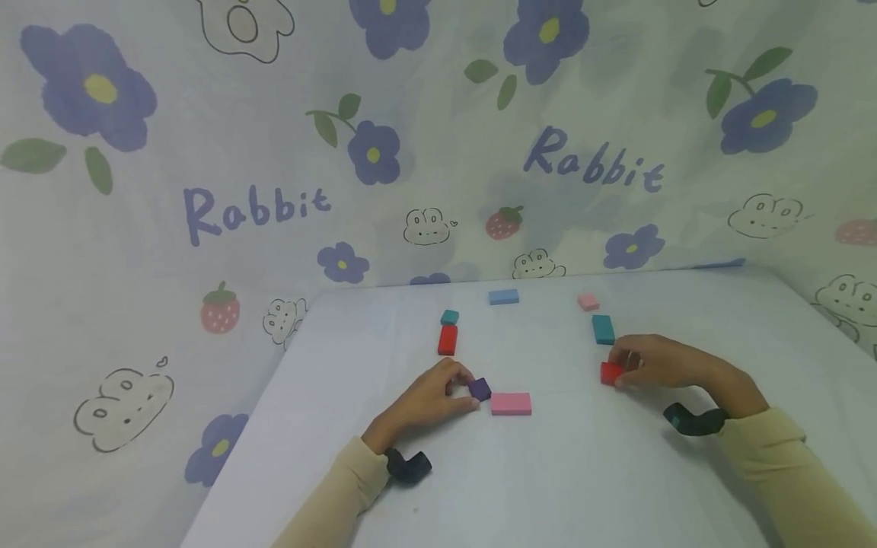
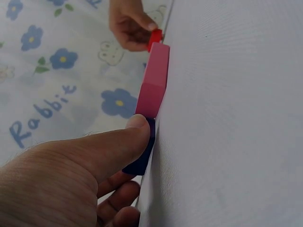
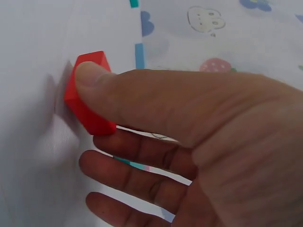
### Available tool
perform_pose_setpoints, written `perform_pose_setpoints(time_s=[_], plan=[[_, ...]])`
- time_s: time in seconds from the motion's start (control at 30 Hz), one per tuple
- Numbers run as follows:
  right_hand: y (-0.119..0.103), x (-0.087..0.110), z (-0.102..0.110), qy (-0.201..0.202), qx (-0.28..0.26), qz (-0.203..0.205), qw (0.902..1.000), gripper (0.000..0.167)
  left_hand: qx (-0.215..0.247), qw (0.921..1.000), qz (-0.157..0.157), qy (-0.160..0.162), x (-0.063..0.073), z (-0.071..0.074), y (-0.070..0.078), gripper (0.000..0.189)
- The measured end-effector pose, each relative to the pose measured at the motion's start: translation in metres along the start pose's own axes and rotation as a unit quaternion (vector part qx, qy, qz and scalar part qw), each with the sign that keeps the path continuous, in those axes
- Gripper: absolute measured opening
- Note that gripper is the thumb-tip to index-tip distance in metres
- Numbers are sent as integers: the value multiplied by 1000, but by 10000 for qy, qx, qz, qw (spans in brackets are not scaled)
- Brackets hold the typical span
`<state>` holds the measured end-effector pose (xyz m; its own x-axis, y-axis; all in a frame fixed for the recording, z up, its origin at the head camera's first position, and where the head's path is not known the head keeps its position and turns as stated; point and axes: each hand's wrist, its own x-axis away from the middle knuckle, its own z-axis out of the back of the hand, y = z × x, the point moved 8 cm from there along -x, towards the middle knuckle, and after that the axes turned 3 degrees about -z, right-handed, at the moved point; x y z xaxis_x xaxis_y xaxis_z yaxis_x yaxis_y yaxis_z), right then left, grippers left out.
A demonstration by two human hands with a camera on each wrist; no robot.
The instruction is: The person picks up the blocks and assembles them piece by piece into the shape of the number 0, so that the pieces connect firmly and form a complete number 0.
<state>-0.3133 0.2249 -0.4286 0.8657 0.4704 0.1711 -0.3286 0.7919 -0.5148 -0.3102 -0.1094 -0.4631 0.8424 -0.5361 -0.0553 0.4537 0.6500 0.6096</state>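
My left hand (image 1: 433, 396) pinches a small dark purple block (image 1: 480, 390) between thumb and fingers. In the left wrist view the thumb lies over that block (image 2: 142, 161), right at the near end of a long pink block (image 2: 154, 80). The pink block (image 1: 511, 404) lies flat on the table. Farther right, my right hand (image 1: 661, 361) pinches a red block (image 1: 610, 374). Its thumb presses the red block's face (image 3: 90, 111) in the right wrist view, the other fingers loosely bent below. A teal block (image 1: 603, 329) lies just beyond this hand.
Beyond the left hand, another red block (image 1: 448, 340) lies close to a small teal block (image 1: 449, 317). A light blue block (image 1: 503, 297) and a small light pink block (image 1: 588, 301) lie near the white table's (image 1: 548, 487) back edge. A patterned curtain (image 1: 438, 152) hangs behind.
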Motion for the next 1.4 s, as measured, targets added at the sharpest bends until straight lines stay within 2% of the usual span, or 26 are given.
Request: perform_pose_setpoints(time_s=[0.1,0.27,0.47,0.6,0.73,1.03,1.23,1.4], plan=[[-7,-2,-1,122,-81,200,9997,34,-39,10000,39,-31,0,0,-2,35],[-18,-9,-3,554,-154,579,9967,32,-37,9999,151,-72,-1,-2,-4,35],[-34,-20,-17,1062,-232,980,9892,29,7,9998,188,-51,0,-2,0,36],[-46,-21,-25,1546,-174,1203,9805,31,34,10000,73,-41,0,-2,5,37],[-56,-19,-29,2057,-217,1506,9667,29,28,10000,24,-25,1,-2,7,38],[-65,-21,-46,2533,-463,1593,9531,34,-88,9998,169,-10,3,2,1,36],[-69,-25,-56,2536,-469,1378,9563,30,-117,9999,101,23,7,4,-1,35],[-71,-21,-56,2482,-433,1138,9610,30,-57,10000,-12,7,2,1,1,36]])
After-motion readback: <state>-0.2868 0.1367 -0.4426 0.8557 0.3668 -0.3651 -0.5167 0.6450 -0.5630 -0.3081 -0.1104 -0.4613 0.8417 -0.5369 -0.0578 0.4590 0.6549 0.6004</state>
